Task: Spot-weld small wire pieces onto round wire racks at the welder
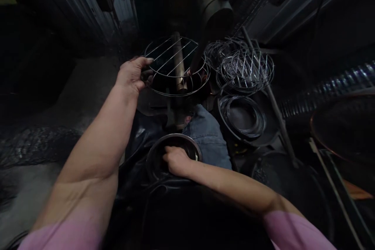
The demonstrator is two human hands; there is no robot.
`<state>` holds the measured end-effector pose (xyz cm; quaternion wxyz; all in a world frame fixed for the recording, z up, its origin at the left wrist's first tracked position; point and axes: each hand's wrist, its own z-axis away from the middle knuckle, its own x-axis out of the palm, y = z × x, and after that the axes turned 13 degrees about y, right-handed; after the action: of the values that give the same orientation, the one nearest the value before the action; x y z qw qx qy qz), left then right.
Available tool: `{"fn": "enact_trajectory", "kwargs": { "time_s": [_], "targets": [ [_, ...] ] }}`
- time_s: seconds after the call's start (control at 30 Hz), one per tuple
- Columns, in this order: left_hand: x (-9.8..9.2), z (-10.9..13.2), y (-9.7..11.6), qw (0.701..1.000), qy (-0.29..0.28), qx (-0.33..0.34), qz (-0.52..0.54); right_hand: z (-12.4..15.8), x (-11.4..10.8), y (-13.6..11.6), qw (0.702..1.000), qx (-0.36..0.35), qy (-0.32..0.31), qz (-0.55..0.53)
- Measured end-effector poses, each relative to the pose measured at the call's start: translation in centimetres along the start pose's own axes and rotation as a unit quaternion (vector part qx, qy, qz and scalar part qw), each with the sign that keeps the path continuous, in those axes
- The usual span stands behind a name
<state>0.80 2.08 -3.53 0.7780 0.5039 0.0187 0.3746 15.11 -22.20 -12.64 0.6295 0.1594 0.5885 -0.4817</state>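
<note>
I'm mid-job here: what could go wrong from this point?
The round wire rack might tilt or slip, since the left hand holds it at one edge only. The right hand is bare inside the metal bowl, so anything sharp there could scratch it; the contents are too dark to tell.

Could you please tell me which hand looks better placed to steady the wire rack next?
Probably the left hand: its fingers are at the edge of the wire rack, while the right hand is down in the bowl.
</note>
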Motion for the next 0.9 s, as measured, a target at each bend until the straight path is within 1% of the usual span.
{"fn": "enact_trajectory", "kwargs": {
  "time_s": [0.03, 0.1, 0.17, 0.23, 0.3, 0.37, 0.4, 0.47, 0.5, 0.53, 0.6, 0.67, 0.73, 0.8, 0.9],
  "targets": [
    [-0.2, 0.4, 0.0, 1.0, -0.017, -0.004, -0.022, -0.1, 0.1, -0.1, 1.0, -0.006, -0.013, 0.004],
    [-0.8, 1.4, 0.0, 0.998, -0.022, 0.029, -0.043, -0.2, -0.5, 0.0, 1.0, 0.0, -0.028, -0.006],
    [-1.6, 2.4, -0.2, 0.998, -0.009, 0.057, -0.01, 0.2, -2.2, 0.3, 0.998, 0.018, -0.023, -0.052],
    [-2.4, 3.4, -0.5, 0.997, 0.012, 0.069, 0.016, 0.7, -4.4, 1.0, 0.989, 0.022, 0.011, -0.148],
    [-2.9, 4.4, -0.9, 0.997, 0.025, 0.065, 0.041, 1.0, -7.0, 2.0, 0.96, 0.017, 0.084, -0.268],
    [-3.2, 5.2, -1.3, 0.995, 0.03, 0.064, 0.063, 1.0, -9.7, 3.0, 0.912, 0.041, 0.199, -0.355],
    [-3.2, 5.6, -1.4, 0.995, 0.03, 0.071, 0.07, 0.7, -11.0, 3.4, 0.887, 0.065, 0.267, -0.371],
    [-3.0, 6.3, -1.8, 0.993, 0.024, 0.09, 0.073, -0.2, -13.2, 4.0, 0.849, 0.118, 0.389, -0.339],
    [-2.8, 6.5, -1.9, 0.992, 0.02, 0.099, 0.072, -0.8, -14.1, 4.1, 0.839, 0.139, 0.432, -0.299],
    [-2.7, 6.8, -2.1, 0.992, 0.016, 0.105, 0.071, -1.4, -14.7, 4.2, 0.836, 0.152, 0.462, -0.256],
    [-2.4, 7.0, -2.4, 0.991, 0.011, 0.111, 0.07, -2.8, -15.3, 4.1, 0.83, 0.161, 0.498, -0.194],
    [-2.2, 7.1, -2.7, 0.99, 0.011, 0.117, 0.075, -4.0, -15.1, 4.0, 0.81, 0.164, 0.525, -0.202],
    [-2.1, 7.2, -2.8, 0.989, 0.012, 0.122, 0.08, -4.8, -14.2, 4.1, 0.771, 0.169, 0.555, -0.263],
    [-1.9, 7.3, -2.8, 0.989, 0.012, 0.125, 0.079, -5.4, -13.1, 4.3, 0.722, 0.174, 0.576, -0.34],
    [-1.6, 7.7, -2.7, 0.989, 0.006, 0.127, 0.077, -6.0, -11.6, 4.8, 0.665, 0.184, 0.588, -0.421]
  ]
}}
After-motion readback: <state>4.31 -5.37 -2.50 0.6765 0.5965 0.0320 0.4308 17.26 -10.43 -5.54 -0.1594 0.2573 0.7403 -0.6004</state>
